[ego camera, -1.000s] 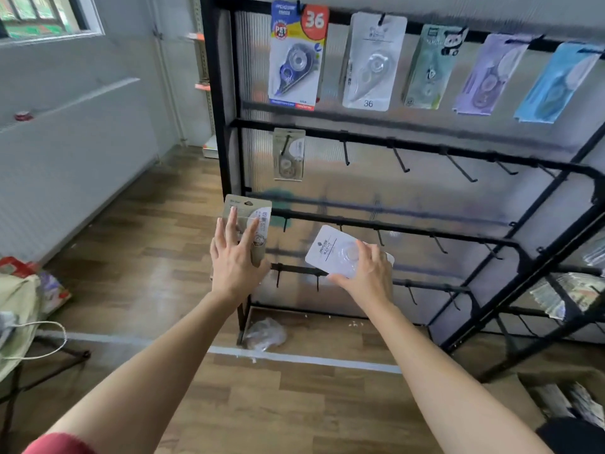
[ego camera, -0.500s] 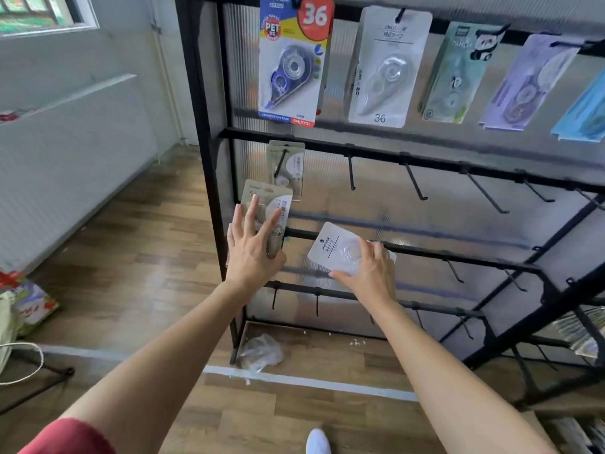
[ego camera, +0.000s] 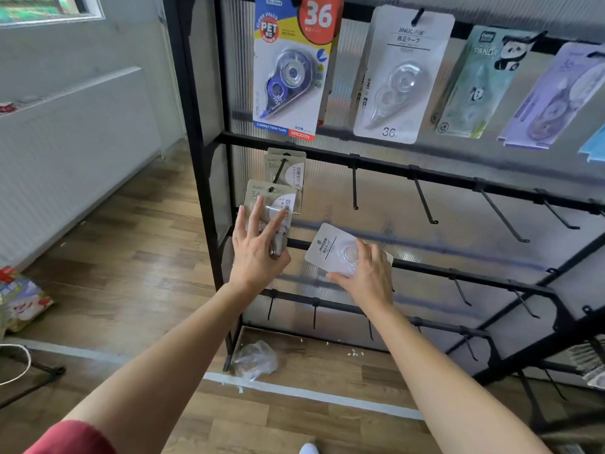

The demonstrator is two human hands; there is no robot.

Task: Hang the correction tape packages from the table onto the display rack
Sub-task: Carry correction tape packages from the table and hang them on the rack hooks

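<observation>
My left hand point(ego camera: 257, 250) holds a grey-beige correction tape package point(ego camera: 273, 199) upright, thumb underneath and fingers spread on its front. Its hang hole sits just below the tip of the leftmost second-row hook, where a matching package point(ego camera: 288, 167) hangs. A white correction tape package point(ego camera: 327, 249) lies tilted in my right hand point(ego camera: 366, 273), fingers curled over its blister, in front of the third bar. Both are close to the black display rack point(ego camera: 196, 152).
Several larger packages hang on the top row, among them a blue-yellow one point(ego camera: 291, 70) and a white one point(ego camera: 401, 77). Bare hooks point(ego camera: 355, 188) run along the second, third and fourth bars. A crumpled plastic bag point(ego camera: 253, 360) lies on the wooden floor by the rack foot.
I have stepped closer to the rack. My left hand has raised the grey-beige package up toward the leftmost second-row hook. My right hand keeps the white package at about the same height.
</observation>
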